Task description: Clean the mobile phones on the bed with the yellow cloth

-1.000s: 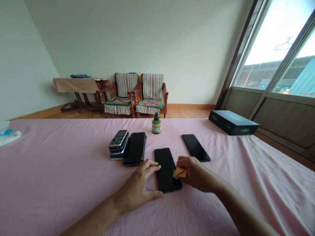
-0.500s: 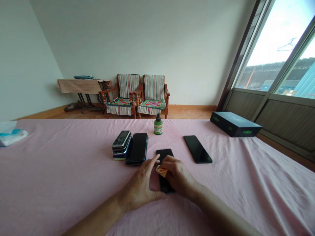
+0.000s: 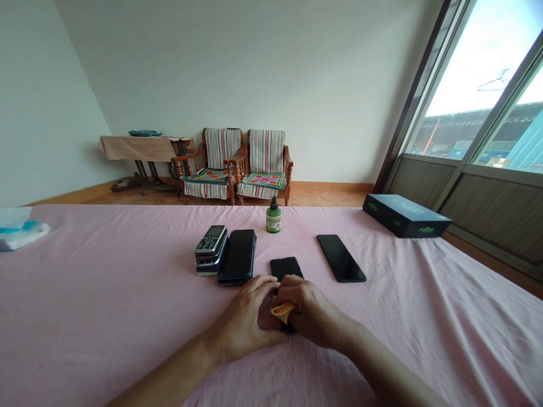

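A black smartphone (image 3: pixel 285 267) lies screen up on the pink tablecloth (image 3: pixel 106 294); only its far end shows past my hands. My left hand (image 3: pixel 248 321) rests against its left edge, fingers curled over the side. My right hand (image 3: pixel 311 312) presses a small folded orange cloth (image 3: pixel 283 309) on the screen's near half. A second black smartphone (image 3: pixel 340 258) lies alone to the right. To the left is a stack of black smartphones (image 3: pixel 237 255), with a stack of keypad phones (image 3: pixel 211 249) beside it. A small green bottle (image 3: pixel 274 218) stands behind them.
A dark flat box (image 3: pixel 405 214) sits at the table's far right by the window. A white and blue packet (image 3: pixel 19 227) lies at the far left edge. Two striped wooden armchairs (image 3: pixel 237 164) and a side table (image 3: pixel 142 148) stand against the back wall.
My right hand has slid the orange cloth from the phone's right edge across the screen to its left, near half. My left hand has stayed at the phone's left side.
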{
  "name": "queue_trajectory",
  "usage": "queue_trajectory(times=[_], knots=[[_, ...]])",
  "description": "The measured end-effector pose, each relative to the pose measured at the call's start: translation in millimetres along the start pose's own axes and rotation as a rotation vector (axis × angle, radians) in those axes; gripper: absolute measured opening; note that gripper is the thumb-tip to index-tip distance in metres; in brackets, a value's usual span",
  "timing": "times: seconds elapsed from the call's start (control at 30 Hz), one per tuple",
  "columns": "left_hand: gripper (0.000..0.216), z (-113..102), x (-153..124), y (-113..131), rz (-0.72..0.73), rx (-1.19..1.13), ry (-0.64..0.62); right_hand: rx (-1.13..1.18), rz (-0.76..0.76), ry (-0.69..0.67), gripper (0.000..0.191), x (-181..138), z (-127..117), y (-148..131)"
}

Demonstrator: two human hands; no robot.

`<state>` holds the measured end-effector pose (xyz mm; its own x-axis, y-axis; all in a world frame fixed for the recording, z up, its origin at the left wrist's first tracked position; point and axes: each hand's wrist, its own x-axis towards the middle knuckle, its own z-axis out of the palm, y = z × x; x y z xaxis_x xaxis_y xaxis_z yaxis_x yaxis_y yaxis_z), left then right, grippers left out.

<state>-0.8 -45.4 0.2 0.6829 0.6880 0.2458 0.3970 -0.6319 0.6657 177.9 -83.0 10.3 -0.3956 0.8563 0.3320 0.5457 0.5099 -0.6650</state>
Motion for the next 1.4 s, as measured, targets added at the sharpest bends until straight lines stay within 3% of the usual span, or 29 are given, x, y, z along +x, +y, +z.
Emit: queue_trajectory(times=[0.17, 0.4, 0.67, 0.87, 1.03, 1.2, 1.4], knots=[[0.075, 0, -2, -2, -0.006, 0.035, -0.001, 0.055, 0.027, -0.215, 0.033, -8, -19, -6], [0.076, -5, -2, 3, -0.056, 0.063, -0.039, -0.038, 0.130, -0.180, 0.041, -22, -48, 8], [0.073, -3, -1, 2, -0.021, 0.024, -0.020, 0.066, -0.007, -0.216, 0.044, -17, -30, -4], [0.074, -4, -1, 3, -0.042, 0.049, -0.038, 0.025, 0.064, -0.273, 0.043, -22, -43, -1], [0.071, -2, 0, 2, -0.016, 0.014, -0.016, 0.048, 0.033, -0.248, 0.042, -20, -32, -9], [0.072, -3, 0, 1, -0.027, 0.016, -0.029, -0.023, 0.069, -0.321, 0.039, -25, -40, -1], [0.068, -3, -1, 2, -0.005, 0.056, -0.038, -0.002, 0.045, -0.259, 0.037, -22, -26, -12]])
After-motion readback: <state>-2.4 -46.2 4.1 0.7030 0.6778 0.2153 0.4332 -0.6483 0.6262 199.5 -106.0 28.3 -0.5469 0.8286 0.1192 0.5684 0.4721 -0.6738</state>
